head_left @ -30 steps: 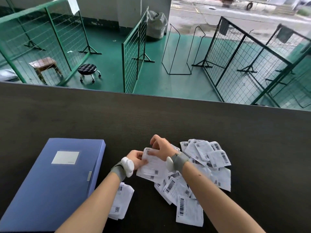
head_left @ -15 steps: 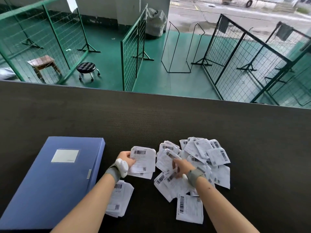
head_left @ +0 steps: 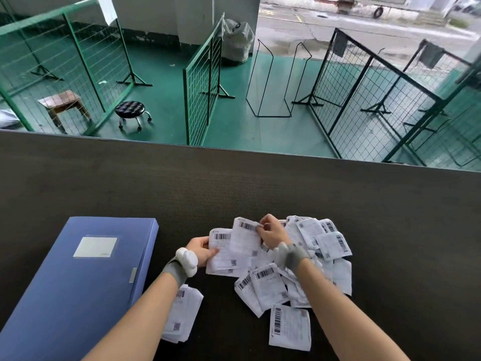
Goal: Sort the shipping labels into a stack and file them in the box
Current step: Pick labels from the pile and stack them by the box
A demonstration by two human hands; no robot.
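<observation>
My left fingers (head_left: 208, 252) pinch part stack (head_left: 223, 252); right fingers (head_left: 263, 227) pinch label (head_left: 246, 237) onto it. Loose pile (head_left: 322, 243) right of stack unsorted; box (head_left: 78, 282) left of stack shut.

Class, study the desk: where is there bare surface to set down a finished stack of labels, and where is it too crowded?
Free: the wide strip of dark table beyond the blue file box and both hands, and the table's right end past the loose label pile. Crowded: between the box and the pile, where a small stack, the left hand and the right hand sit.
</observation>
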